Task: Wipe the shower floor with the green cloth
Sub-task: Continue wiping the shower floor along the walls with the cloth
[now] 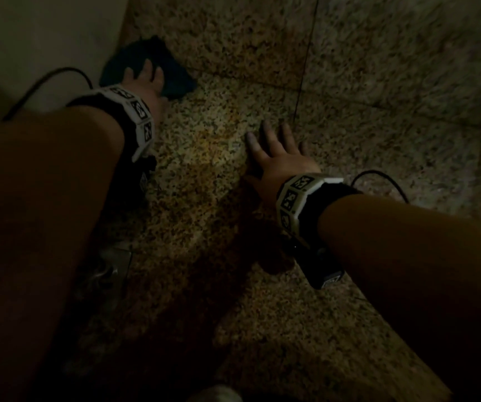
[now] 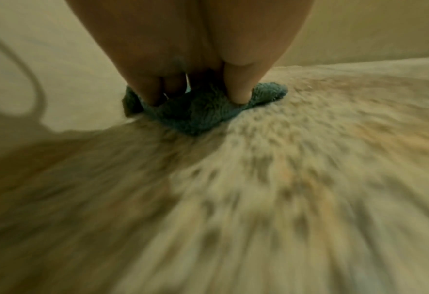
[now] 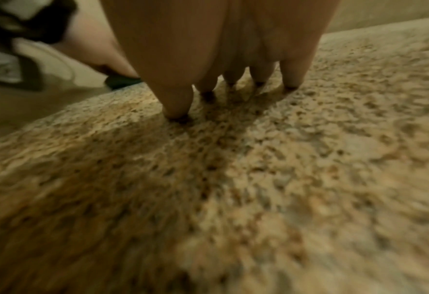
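The green cloth [image 1: 172, 74] lies on the speckled stone shower floor [image 1: 227, 198] at the far left, against the pale wall. My left hand [image 1: 143, 79] presses down on it with straight fingers; in the left wrist view the fingertips [image 2: 238, 95] sink into the fuzzy cloth [image 2: 198, 113]. My right hand [image 1: 277, 149] rests flat on the bare floor near the middle, fingers spread and straight, holding nothing. In the right wrist view its fingertips [image 3: 178, 107] touch the stone [image 3: 258, 179], and a dark edge of the cloth [image 3: 122, 81] shows at the left.
A pale wall [image 1: 45, 39] borders the floor on the left, right beside the cloth. A dark grout line [image 1: 306, 62] runs across the tiles. A metal fitting [image 1: 103, 271] sits low on the left in shadow. The scene is dim.
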Demonstrator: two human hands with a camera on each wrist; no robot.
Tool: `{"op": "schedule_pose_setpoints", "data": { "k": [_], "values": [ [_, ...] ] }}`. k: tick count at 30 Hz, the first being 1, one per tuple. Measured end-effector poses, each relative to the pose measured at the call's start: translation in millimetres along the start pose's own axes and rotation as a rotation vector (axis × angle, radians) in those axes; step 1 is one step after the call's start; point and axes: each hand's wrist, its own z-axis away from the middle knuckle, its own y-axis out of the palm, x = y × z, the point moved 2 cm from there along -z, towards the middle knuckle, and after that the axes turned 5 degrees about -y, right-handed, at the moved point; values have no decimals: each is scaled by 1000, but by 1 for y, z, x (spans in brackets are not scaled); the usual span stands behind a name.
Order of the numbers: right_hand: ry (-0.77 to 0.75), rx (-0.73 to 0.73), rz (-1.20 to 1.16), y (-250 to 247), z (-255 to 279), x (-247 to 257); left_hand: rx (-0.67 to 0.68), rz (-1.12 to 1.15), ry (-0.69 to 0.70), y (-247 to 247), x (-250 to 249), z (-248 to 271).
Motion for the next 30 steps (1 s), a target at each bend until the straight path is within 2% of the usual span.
{"op": "schedule_pose_setpoints", "data": {
  "k": [8, 16, 21, 26, 30],
  "values": [
    [-18, 35, 26, -5, 1, -4, -21, 76, 4, 13, -4, 17],
    [-53, 46, 115, -10, 4, -10, 41, 70, 142, 80, -12, 96],
    [3, 92, 175, -11, 20, -36, 81, 48, 178, 120, -25, 136],
    [-51, 82, 243, -4, 33, -54, 100, 19, 151, 118, -32, 133],
    [-43, 89, 255, -3, 29, -56, 41, 29, 153, 98, -38, 106]
  ]
}}
